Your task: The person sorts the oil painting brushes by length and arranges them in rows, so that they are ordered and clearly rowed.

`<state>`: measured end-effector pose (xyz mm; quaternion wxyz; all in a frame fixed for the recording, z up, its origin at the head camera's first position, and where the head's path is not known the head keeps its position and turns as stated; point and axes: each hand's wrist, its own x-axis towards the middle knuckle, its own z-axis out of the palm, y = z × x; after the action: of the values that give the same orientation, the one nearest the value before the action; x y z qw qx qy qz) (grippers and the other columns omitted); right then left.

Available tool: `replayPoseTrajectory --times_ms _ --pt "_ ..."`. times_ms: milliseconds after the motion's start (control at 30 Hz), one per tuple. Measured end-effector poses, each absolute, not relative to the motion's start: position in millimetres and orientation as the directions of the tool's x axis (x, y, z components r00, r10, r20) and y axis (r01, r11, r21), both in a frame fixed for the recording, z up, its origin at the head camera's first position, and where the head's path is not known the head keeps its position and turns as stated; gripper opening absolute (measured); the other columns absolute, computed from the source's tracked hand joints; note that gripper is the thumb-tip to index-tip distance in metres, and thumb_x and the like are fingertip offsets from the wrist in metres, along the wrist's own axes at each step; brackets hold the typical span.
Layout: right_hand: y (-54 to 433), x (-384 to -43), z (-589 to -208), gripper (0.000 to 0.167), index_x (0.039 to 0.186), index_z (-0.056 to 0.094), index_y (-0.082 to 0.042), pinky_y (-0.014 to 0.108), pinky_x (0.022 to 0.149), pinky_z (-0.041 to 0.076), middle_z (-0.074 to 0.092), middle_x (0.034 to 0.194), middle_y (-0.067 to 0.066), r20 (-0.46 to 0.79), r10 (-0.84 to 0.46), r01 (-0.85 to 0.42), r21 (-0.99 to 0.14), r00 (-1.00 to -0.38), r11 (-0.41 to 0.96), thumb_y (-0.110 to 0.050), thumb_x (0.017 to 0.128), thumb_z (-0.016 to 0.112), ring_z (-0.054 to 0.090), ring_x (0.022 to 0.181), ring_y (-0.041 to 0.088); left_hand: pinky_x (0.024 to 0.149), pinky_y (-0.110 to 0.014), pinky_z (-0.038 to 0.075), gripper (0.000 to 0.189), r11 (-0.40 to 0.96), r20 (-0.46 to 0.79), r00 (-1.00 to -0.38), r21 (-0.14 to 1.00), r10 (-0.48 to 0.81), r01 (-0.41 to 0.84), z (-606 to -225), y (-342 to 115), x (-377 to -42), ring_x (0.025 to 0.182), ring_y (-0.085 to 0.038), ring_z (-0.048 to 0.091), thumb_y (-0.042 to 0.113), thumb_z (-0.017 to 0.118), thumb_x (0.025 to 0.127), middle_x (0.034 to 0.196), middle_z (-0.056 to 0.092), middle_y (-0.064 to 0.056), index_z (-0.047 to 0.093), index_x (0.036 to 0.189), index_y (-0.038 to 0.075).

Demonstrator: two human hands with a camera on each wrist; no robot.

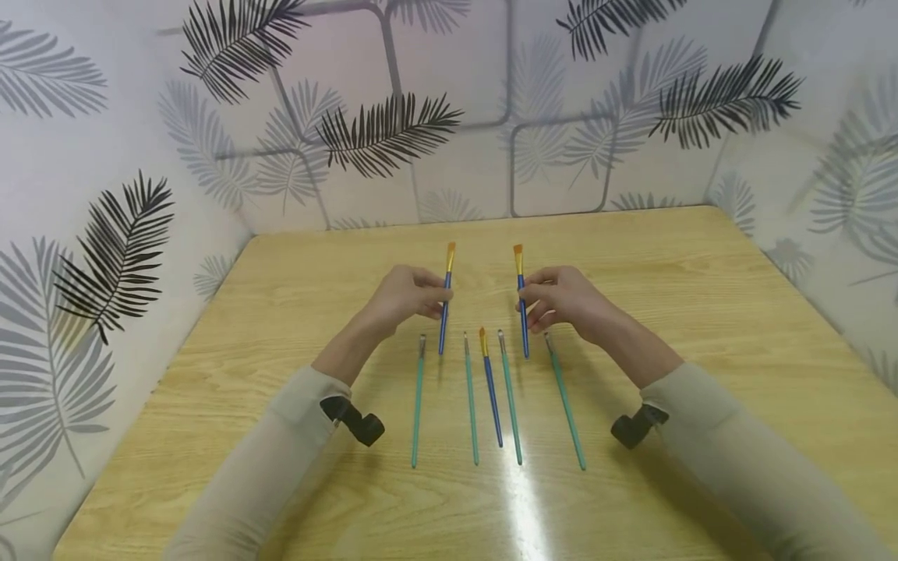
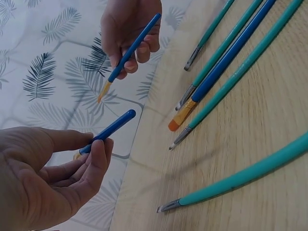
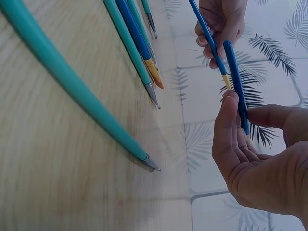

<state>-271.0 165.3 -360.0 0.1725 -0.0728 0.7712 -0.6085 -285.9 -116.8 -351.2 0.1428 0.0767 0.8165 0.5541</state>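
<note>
My left hand pinches a blue paintbrush between thumb and fingers, its orange bristles pointing up and away. Opposite it, my right hand pinches a second blue paintbrush in the same way, bristles also at the far end. Both brushes are raised over the table, apart from each other. Below them lies a third blue paintbrush with an orange tip. Teal paintbrushes lie on both sides of it: one at the left, a thinner one, one beside the blue, and one at the right.
The brushes lie on a light wooden table, their bristle ends toward the far edge. Behind the table rises a wall with a leaf pattern. A black wrist camera sits at the left cuff, another camera at the right.
</note>
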Motion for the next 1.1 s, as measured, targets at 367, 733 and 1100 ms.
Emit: replayPoseTrajectory --times_ms 367,733,1100 --pt "163 -281 -361 0.030 0.123 0.059 0.010 0.033 0.073 0.064 0.069 0.107 0.017 -0.163 -0.306 0.102 -0.973 -0.938 0.206 -0.014 0.105 0.059 0.069 0.076 0.020 0.095 -0.047 0.059 0.040 0.338 -0.130 -0.955 0.940 0.266 -0.034 -350 -111 -296 0.085 -0.021 0.071 0.009 0.072 0.098 0.121 0.068 -0.024 0.062 0.130 -0.012" --pt "156 -290 -359 0.030 0.121 0.060 0.012 0.033 0.075 0.064 0.064 0.112 0.017 -0.152 -0.271 0.109 -0.980 -0.950 0.167 -0.012 0.104 0.059 0.071 0.076 0.019 0.090 -0.039 0.062 0.036 0.330 -0.103 -0.963 0.944 0.249 -0.016 -349 -110 -305 0.088 -0.022 0.071 0.010 0.072 0.098 0.120 0.069 -0.023 0.063 0.126 -0.011" --pt "150 -302 -359 0.030 0.126 0.056 0.011 0.030 0.078 0.064 0.061 0.114 0.016 -0.176 -0.223 0.139 -0.975 -0.959 0.172 -0.009 0.103 0.058 0.072 0.078 0.018 0.096 -0.044 0.060 0.034 0.330 -0.114 -0.977 0.943 0.181 -0.049 -351 -97 -319 0.089 -0.023 0.072 0.011 0.072 0.098 0.120 0.070 -0.021 0.066 0.125 -0.009"
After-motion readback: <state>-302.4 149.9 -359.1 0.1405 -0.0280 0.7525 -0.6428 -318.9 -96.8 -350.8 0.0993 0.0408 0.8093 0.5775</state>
